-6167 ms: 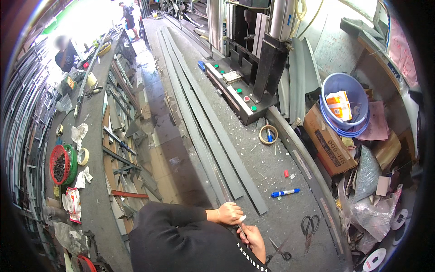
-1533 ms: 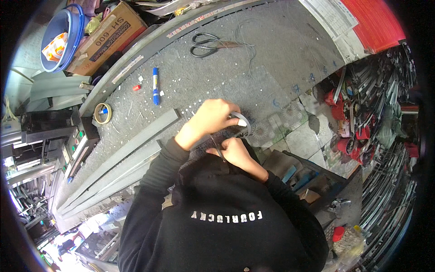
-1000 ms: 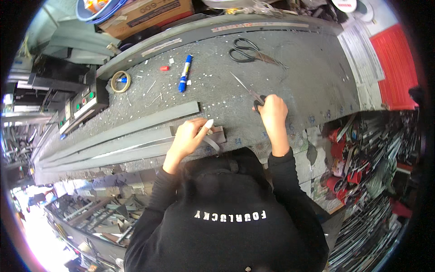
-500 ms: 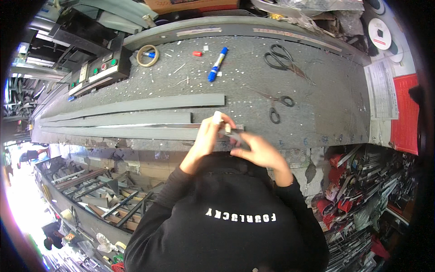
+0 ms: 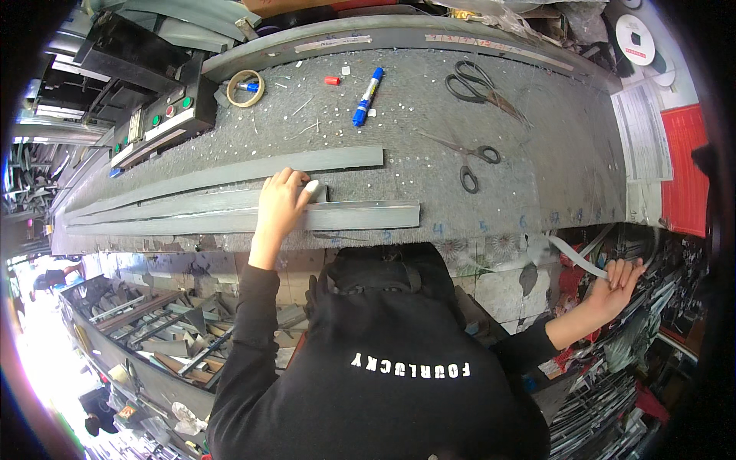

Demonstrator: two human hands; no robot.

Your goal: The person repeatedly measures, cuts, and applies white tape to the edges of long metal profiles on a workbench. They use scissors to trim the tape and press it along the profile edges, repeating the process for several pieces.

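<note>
Head view: a flat, grey strip lies along the rough surface's near edge, long axis 9-to-3 o'clock, square end toward 3. Left hand reaches across it, fingers bent, thumb apart; whether gripping, I cannot tell. Right hand, between 3 and 4, pinches a pale, curved band. Black-handled scissors lie toward 2.

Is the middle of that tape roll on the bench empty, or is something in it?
Not empty: a blue object shows inside the ring of the tape roll on the bench.
</note>
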